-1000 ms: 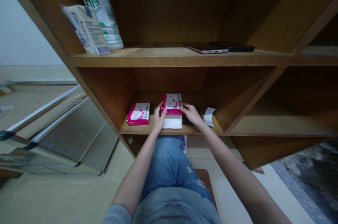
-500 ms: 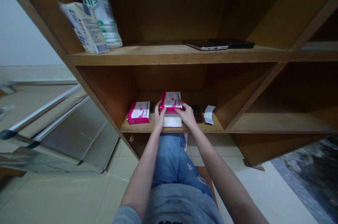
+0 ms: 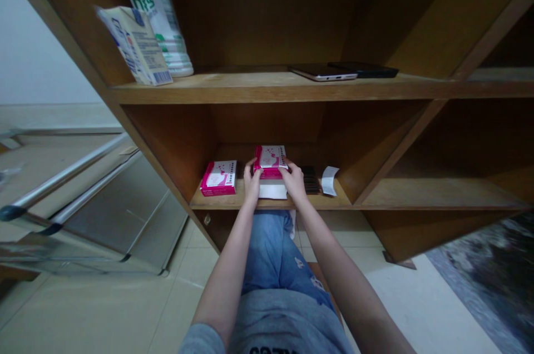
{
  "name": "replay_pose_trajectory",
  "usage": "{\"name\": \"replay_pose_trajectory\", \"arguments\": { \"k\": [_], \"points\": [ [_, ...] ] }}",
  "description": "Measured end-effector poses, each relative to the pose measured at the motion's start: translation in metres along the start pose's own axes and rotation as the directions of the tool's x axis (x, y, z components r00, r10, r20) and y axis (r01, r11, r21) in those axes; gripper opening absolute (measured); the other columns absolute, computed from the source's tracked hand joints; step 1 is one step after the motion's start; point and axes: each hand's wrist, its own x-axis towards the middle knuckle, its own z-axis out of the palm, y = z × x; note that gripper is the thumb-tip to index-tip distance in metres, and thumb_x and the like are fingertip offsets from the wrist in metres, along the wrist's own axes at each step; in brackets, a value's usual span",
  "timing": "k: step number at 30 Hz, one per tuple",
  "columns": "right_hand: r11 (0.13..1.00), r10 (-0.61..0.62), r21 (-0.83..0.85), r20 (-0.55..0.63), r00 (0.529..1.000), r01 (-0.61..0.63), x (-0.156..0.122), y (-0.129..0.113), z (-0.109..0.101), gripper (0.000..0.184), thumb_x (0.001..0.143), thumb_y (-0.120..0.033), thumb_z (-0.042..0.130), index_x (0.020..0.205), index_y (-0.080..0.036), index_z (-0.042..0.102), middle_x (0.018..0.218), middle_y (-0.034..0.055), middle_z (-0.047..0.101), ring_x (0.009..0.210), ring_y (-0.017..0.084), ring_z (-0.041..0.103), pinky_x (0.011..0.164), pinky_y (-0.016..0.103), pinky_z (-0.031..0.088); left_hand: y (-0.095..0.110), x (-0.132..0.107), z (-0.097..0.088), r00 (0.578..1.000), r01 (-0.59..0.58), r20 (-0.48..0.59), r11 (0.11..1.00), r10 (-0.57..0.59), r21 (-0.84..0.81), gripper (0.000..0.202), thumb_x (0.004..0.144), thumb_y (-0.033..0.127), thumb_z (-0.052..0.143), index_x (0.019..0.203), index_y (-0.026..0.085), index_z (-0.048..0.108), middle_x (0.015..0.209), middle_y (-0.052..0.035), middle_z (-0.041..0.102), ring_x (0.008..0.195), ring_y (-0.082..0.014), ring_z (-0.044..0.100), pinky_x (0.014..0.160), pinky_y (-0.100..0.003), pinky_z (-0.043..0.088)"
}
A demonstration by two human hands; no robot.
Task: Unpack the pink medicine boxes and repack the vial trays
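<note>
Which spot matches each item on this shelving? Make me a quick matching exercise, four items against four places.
Items:
1. held pink box
2. second pink box
3. paper slip
4. silver smartphone

Places:
A. upper shelf
B. lower shelf, right of the dark ribbed object
C. between the left hand and right hand
D. lower shelf, left of the left hand

Pairs: 1C, 2D, 3B, 4A

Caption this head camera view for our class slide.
Left hand and right hand grip a pink box on a wooden shelf beside a matching box.
</note>
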Motion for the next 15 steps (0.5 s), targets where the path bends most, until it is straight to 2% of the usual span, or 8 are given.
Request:
{"name": "replay_pose_trajectory", "arguments": {
  "k": [7,15],
  "points": [
    [0.999,-0.013,0.043,0.033,0.999,0.012,0.005,0.004,-0.003,0.043,0.071,-0.024,0.057,0.114,-0.017,0.064,0.119,0.0075,0.063,0.113,0.023,0.057,0.101,0.036,0.039,-0.002,-0.001,0.002,0.999,-0.004,-0.032,1.0,0.004,0.005,0.032,0.081,0.025,0.049,0.112,0.022,0.055,0.119,-0.0054,0.06,0.111,-0.0192,0.055,0.097,-0.033,0.041],
    [0.988,0.014,0.148,0.115,0.993,-0.031,0.011,0.01,-0.007,0.046,0.068,-0.022,0.059,0.113,-0.017,0.064,0.123,0.0064,0.061,0.116,0.022,0.055,0.103,0.037,0.036,0.003,0.002,-0.005,1.0,0.016,0.026,0.999,-0.015,-0.038,0.036,0.077,0.022,0.054,0.113,0.021,0.057,0.114,-0.005,0.064,0.107,-0.0198,0.058,0.092,-0.033,0.045]
  ]
}}
